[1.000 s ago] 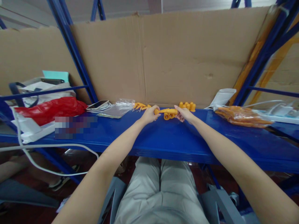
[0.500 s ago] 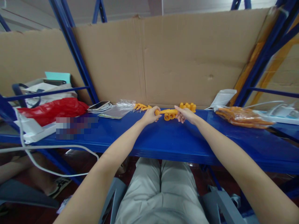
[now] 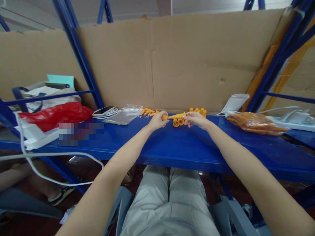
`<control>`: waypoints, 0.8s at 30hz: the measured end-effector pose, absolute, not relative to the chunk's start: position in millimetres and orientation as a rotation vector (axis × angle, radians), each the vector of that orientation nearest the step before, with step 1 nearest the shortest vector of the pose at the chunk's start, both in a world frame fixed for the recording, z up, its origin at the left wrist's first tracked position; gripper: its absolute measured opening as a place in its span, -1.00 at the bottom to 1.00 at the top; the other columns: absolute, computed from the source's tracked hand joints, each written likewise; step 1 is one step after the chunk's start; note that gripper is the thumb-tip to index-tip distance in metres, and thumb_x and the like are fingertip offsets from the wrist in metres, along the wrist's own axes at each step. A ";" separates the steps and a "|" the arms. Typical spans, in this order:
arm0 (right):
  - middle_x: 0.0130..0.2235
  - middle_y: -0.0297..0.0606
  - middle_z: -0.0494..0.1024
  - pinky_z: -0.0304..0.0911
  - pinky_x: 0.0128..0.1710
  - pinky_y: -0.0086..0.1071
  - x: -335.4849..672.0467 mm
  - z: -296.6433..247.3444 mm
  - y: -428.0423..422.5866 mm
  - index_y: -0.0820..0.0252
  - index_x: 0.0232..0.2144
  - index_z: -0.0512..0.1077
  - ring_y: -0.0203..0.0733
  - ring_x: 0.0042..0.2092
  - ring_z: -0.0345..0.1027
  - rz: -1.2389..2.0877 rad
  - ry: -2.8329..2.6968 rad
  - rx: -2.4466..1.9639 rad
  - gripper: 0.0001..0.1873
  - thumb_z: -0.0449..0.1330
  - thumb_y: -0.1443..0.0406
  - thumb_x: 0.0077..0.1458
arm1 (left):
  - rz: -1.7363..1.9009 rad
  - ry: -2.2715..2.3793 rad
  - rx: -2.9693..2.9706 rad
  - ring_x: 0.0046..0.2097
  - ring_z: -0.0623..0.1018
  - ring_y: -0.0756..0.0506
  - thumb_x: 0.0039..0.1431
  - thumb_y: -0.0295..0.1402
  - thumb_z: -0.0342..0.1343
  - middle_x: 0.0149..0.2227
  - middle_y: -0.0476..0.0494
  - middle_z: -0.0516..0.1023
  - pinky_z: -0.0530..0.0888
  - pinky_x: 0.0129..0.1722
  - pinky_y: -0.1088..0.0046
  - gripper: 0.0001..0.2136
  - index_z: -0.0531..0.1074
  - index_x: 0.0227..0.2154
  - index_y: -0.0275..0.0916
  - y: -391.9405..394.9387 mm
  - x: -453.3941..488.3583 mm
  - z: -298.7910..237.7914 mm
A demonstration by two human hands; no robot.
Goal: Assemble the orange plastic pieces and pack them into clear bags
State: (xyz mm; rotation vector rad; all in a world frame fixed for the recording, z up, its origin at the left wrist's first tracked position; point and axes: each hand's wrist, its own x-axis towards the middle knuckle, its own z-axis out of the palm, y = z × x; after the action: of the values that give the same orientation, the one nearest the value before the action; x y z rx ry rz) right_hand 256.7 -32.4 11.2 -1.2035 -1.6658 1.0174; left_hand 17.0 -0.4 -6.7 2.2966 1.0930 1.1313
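Left grip pinches a round orange piece, right grip an orange rod; blue table beneath both, cardboard behind.

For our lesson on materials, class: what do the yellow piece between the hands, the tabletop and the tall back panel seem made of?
Yellow piece: probably plastic, fairly smooth, from its even, moulded look.
Tabletop: likely painted metal, from its glossy, even blue.
Back panel: cardboard, matte brown, from its vertical crease and worn top edge.

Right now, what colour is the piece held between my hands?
The piece is yellow-orange, as the head view shows.
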 end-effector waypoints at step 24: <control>-0.62 -0.27 0.35 0.10 -0.64 -0.39 250.1 11.2 -37.8 0.12 -0.61 0.24 -0.34 -0.64 0.16 0.797 -1.705 -1.193 -0.35 0.09 -0.31 0.03 | 1.170 1.101 2.223 -0.61 0.48 0.03 0.08 -0.50 0.22 -0.64 0.19 0.39 0.40 -0.53 0.58 -0.81 0.32 -0.29 -0.24 -12.1 22.7 1.8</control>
State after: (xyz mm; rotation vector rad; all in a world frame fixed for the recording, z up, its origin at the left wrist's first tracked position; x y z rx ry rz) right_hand 250.1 -37.8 11.2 -1.1928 -1.7051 0.7966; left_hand 22.7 -12.1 1.8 2.2232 1.1007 1.1699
